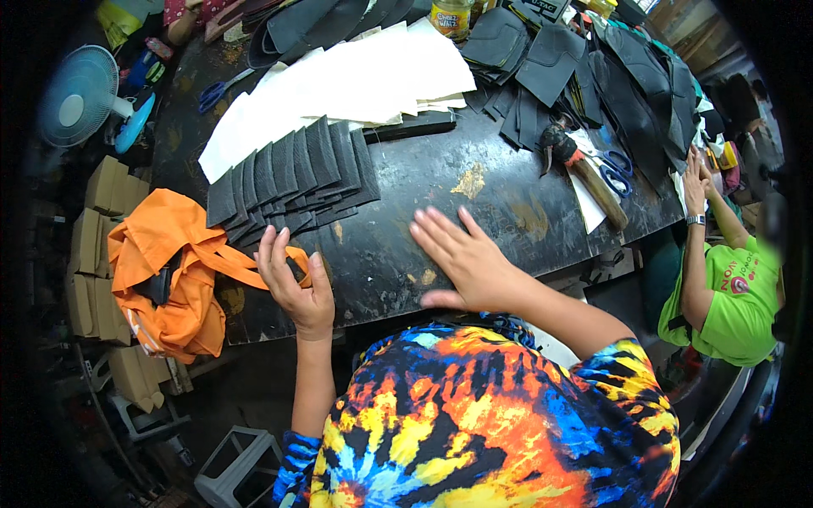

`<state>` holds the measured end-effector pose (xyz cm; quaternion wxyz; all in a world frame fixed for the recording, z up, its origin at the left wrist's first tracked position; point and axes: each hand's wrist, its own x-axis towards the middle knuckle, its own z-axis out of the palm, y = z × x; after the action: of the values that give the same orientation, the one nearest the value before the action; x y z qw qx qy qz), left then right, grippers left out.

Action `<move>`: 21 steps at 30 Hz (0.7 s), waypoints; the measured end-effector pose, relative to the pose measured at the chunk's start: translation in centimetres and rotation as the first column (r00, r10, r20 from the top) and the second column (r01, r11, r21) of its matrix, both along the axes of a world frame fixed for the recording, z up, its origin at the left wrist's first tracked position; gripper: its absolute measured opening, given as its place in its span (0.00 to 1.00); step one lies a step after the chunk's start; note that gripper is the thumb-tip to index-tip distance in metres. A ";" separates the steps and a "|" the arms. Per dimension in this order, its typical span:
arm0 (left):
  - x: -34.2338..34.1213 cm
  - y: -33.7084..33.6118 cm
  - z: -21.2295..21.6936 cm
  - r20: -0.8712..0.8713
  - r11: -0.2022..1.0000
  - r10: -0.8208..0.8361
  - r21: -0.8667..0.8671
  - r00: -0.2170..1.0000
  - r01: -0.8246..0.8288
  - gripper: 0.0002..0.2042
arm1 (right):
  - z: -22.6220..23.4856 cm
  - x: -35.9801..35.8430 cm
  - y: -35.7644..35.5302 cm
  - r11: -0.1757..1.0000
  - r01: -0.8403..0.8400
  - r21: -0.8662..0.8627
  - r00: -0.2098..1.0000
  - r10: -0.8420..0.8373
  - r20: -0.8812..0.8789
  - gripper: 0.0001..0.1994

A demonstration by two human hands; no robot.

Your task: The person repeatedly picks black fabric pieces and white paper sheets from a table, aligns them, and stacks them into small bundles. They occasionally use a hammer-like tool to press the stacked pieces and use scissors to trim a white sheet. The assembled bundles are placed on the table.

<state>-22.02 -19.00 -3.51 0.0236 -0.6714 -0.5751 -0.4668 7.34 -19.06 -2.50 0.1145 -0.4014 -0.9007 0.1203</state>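
Observation:
My left hand (295,284) is raised at the table's near edge with its fingers apart and its palm turned inward, holding nothing. It is nearest to the strap of an orange cloth bag (174,271) and to overlapping rows of dark grey rectangular pieces (296,169). Over the black tabletop (389,279) my right hand (461,258) is stretched flat, thumb out, with nothing in it; whether it touches the surface I cannot tell. Large white sheets (347,80) lie fanned out behind the grey pieces.
Black cut pieces (550,63) are piled at the far right. Near them lie a hammer (593,182) and blue-handled scissors (616,169). More scissors (212,95) rest far left. A fan (76,97), cardboard boxes (85,254) and a stool (233,466) flank the table. A person in green (728,296) works at right.

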 end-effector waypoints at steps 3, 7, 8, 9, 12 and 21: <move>0.1 0.0 -0.2 0.001 1.000 -0.002 0.011 1.000 0.002 0.24 | 2.8 2.7 -2.5 0.975 -0.107 -0.196 0.983 0.133 0.125 0.48; 0.2 0.3 -0.4 -0.020 0.999 -0.015 0.030 1.000 0.015 0.24 | 6.1 6.9 1.0 0.871 -0.179 -0.458 0.976 0.099 -0.194 0.28; 0.2 0.2 -0.4 -0.021 1.000 -0.008 0.012 1.000 0.008 0.24 | 5.7 6.5 2.7 0.929 -0.058 -0.366 0.979 -0.019 -0.203 0.28; 0.2 0.2 -0.5 -0.039 0.999 -0.018 0.032 0.999 0.020 0.24 | 5.0 5.9 4.3 0.980 0.022 -0.198 0.951 -0.082 -0.297 0.29; 0.1 0.0 -0.5 -0.054 0.999 -0.022 0.039 0.998 0.024 0.24 | 0.8 1.8 8.8 0.973 0.201 0.114 0.977 -0.191 -0.096 0.42; 2.3 -0.2 1.7 -0.015 0.988 -0.138 0.062 0.990 0.139 0.23 | 3.9 5.8 -4.0 0.977 -0.127 -0.169 0.992 0.121 -0.043 0.34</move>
<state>-19.67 -19.23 -1.77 0.0154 -0.7112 -0.5118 -0.4817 13.10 -23.05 1.36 0.0865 -0.3508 -0.9083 0.2108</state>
